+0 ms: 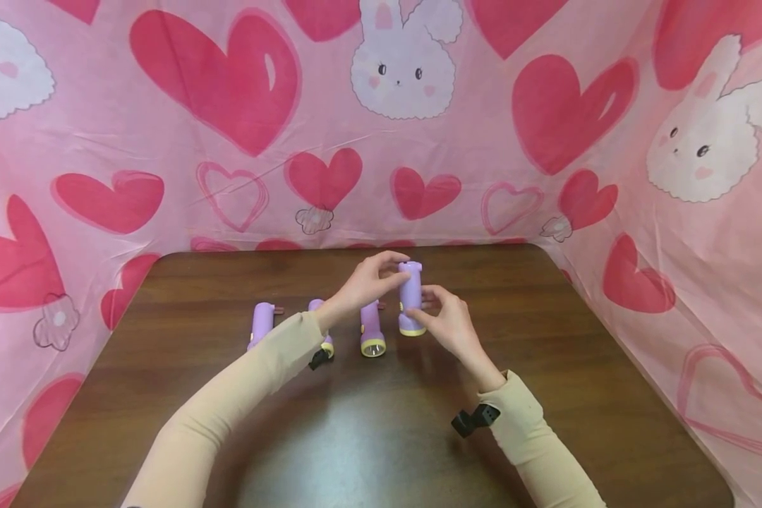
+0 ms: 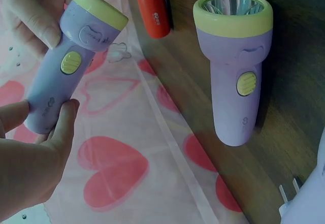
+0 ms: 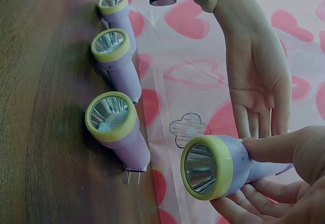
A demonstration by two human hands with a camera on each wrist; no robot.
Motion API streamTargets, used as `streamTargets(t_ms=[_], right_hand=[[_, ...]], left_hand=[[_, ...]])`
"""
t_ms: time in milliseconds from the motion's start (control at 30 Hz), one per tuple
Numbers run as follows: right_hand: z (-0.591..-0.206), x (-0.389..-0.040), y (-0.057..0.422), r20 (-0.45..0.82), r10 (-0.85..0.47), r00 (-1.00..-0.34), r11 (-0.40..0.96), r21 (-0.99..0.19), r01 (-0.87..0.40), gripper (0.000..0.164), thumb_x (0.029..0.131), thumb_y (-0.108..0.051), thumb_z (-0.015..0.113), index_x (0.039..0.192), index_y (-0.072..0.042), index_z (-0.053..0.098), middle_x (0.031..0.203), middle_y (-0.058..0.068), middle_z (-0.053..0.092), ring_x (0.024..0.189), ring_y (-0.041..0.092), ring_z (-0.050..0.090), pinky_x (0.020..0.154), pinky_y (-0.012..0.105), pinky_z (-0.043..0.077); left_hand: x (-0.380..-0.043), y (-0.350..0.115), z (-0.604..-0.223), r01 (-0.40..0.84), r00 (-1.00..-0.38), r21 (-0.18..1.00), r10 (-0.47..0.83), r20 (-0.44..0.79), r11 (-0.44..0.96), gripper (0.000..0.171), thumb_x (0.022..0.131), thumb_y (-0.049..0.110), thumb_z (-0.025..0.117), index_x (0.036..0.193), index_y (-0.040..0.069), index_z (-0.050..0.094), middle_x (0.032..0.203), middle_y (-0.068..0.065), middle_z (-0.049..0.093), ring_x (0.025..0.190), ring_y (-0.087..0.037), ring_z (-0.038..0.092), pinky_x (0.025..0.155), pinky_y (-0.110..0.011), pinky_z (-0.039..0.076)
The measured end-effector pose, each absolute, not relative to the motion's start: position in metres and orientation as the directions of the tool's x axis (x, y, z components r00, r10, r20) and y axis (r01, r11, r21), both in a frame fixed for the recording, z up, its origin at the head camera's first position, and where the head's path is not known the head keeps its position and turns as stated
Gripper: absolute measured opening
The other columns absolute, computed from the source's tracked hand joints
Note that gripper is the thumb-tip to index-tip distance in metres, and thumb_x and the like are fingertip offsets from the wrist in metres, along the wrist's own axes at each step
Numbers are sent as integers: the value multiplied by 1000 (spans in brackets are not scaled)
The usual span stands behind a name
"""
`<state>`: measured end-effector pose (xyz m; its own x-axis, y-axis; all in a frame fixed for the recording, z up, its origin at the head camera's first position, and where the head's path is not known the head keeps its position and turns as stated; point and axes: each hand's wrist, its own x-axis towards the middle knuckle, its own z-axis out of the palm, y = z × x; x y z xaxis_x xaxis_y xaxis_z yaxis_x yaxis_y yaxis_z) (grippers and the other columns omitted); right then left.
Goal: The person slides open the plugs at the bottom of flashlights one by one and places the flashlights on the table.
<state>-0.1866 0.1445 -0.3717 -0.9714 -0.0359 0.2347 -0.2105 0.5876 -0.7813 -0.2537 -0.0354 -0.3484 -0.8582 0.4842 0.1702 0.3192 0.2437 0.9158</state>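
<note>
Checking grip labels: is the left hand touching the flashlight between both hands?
Touching. The left wrist view shows the left hand pinching the flashlight near its narrow end, fingers against both sides.

Held flashlight (image 1: 411,296): smooth lilac plastic, soft low sheen
Its rim (image 3: 224,168): smooth yellow plastic, slightly glossy
Its reflector (image 3: 199,172): mirror-bright, silvery like polished metal
Its switch (image 2: 71,62): yellow plastic, finely ribbed
Lilac flashlight on the surface (image 2: 236,102): same smooth satiny plastic
Plug prongs (image 3: 139,178): bare metal
Red flashlight (image 2: 153,17): smooth plastic
Surface (image 1: 368,437): dark wood grain, smooth, semi-gloss
Backdrop (image 1: 381,141): thin, cloth-like, creased, mostly matt
Sleeves (image 1: 228,395): soft matt cloth
</note>
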Motion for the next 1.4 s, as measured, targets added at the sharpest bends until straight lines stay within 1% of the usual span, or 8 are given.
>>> streamTargets(t_ms=[67, 300, 367, 600, 800, 1033, 1100, 1400], right_hand=[[-372, -186, 144, 233, -37, -972, 587, -782, -210, 43, 83, -13, 79, 120, 3, 62, 111, 24, 72, 103, 41, 70, 89, 53, 56], [-372, -186, 144, 232, -26, -972, 588, -783, -202, 43, 82, -12, 80, 119, 2, 62, 109, 23, 72, 102, 40, 70, 89, 51, 57], [-372, -186, 144, 237, -23, -971, 589, -782, -204, 43, 82, -12, 80, 118, 2, 62, 108, 23, 72, 101, 40, 70, 89, 52, 56], [-372, -186, 143, 246, -16, -969, 584, -784, -209, 43, 81, -12, 81, 118, 2, 63, 107, 22, 73, 100, 40, 70, 89, 53, 56], [-371, -187, 142, 265, 5, -964, 587, -782, -211, 44, 79, -14, 83, 117, 0, 65, 105, 21, 74, 96, 34, 72, 86, 48, 57], [-371, -187, 142, 270, 7, -963, 593, -776, -213, 45, 79, -16, 84, 118, 0, 67, 104, 20, 74, 94, 32, 73, 84, 46, 58], [-371, -187, 142, 270, 5, -963, 594, -776, -214, 45, 78, -17, 84, 117, -1, 68, 103, 20, 75, 93, 32, 73, 84, 46, 58], [-370, -185, 143, 265, 7, -964, 590, -780, -210, 46, 77, -19, 85, 117, -3, 69, 103, 17, 75, 93, 30, 73, 84, 45, 58]], left_hand=[[-253, -35, -350, 348, -859, 902, 472, 199, 254, 39, 96, 19, 65, 132, 7, 58, 130, -15, 65, 118, -29, 67, 92, -41, 57], [-247, -34, -353, 400, -865, 878, 424, 268, 261, 39, 94, 19, 68, 130, 8, 59, 126, -13, 68, 113, -27, 69, 65, -29, 59], [-246, -33, -353, 409, -867, 874, 409, 283, 262, 38, 93, 19, 70, 128, 7, 59, 125, -13, 68, 113, -27, 70, 65, -29, 59], [-245, -30, -353, 410, -881, 880, 354, 315, 238, 34, 89, 16, 74, 118, 5, 60, 121, -16, 70, 110, -28, 71, 86, -39, 60], [-244, -29, -351, 420, -879, 879, 342, 333, 224, 31, 89, 13, 74, 114, 4, 58, 121, -17, 71, 110, -28, 71, 89, -39, 59], [-242, -29, -349, 427, -872, 878, 358, 335, 218, 28, 91, 14, 72, 113, 6, 57, 121, -16, 70, 111, -28, 71, 55, -32, 57], [-242, -29, -350, 435, -868, 872, 363, 340, 223, 28, 91, 15, 72, 113, 6, 57, 120, -16, 71, 109, -28, 71, 52, -29, 55], [-244, -30, -350, 475, -850, 852, 368, 378, 221, 25, 89, 13, 73, 109, 5, 59, 114, -15, 73, 105, -27, 73, 79, -35, 61]])
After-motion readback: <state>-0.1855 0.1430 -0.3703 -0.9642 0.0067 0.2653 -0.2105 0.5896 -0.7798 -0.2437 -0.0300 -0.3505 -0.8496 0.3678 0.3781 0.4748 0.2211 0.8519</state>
